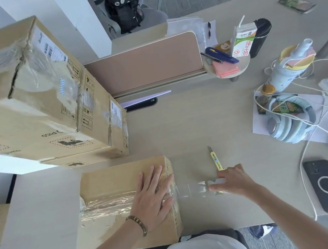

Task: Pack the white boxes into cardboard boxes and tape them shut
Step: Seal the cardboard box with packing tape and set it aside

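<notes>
Cardboard fills my head view: the cardboard box [126,203] sits at the near edge of the desk [208,120], closed, with clear tape [188,189] across its top. My left hand [153,194] lies flat on the taped lid, fingers straight. My right hand [233,180] pinches the tape roll [216,185] just right of the box, a strip stretched taut between them. A yellow utility knife [216,161] lies just beyond that hand. Stacked taped cartons [44,99] stand to the left.
</notes>
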`<state>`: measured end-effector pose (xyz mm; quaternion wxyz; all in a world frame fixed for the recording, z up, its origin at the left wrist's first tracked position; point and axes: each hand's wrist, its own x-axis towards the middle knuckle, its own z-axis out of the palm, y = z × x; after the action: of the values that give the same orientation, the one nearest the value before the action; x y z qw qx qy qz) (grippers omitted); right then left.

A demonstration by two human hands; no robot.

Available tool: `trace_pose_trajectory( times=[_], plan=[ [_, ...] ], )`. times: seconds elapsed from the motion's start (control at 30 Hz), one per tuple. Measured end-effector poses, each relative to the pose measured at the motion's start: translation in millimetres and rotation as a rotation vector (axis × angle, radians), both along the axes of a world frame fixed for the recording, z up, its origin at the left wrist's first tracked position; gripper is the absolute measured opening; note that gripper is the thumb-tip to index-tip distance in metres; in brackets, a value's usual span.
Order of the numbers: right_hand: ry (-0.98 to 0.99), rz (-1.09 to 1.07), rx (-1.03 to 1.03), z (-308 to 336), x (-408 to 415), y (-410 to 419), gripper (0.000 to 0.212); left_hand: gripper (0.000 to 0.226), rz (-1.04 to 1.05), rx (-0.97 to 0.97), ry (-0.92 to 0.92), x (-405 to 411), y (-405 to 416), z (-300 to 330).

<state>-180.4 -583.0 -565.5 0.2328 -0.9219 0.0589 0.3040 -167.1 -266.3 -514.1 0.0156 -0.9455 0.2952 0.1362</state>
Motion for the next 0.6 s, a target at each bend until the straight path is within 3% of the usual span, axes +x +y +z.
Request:
trace_pose_trajectory(
  times=[0.1, 0.23, 0.43, 0.6],
  plan=[
    [0.006, 0.014, 0.013, 1.9, -4.4, -0.8, 0.062, 0.062, -0.006, -0.009, -0.007, -0.5, 1.0, 0.0],
    [-0.04, 0.015, 0.031, -8.9, -12.8, -7.9, 0.086, 0.061, -0.016, -0.039, 0.0, -0.8, 1.9, -2.0],
    [0.014, -0.12, 0.09, -13.1, -14.7, -11.5, 0.063, 0.062, -0.038, -0.038, 0.004, 0.3, -1.4, 2.1],
    [0.087, -0.109, 0.136, -9.9, -7.5, -13.1, 0.045, 0.063, -0.106, -0.079, 0.041, 15.7, -11.8, 10.0]
  ],
)
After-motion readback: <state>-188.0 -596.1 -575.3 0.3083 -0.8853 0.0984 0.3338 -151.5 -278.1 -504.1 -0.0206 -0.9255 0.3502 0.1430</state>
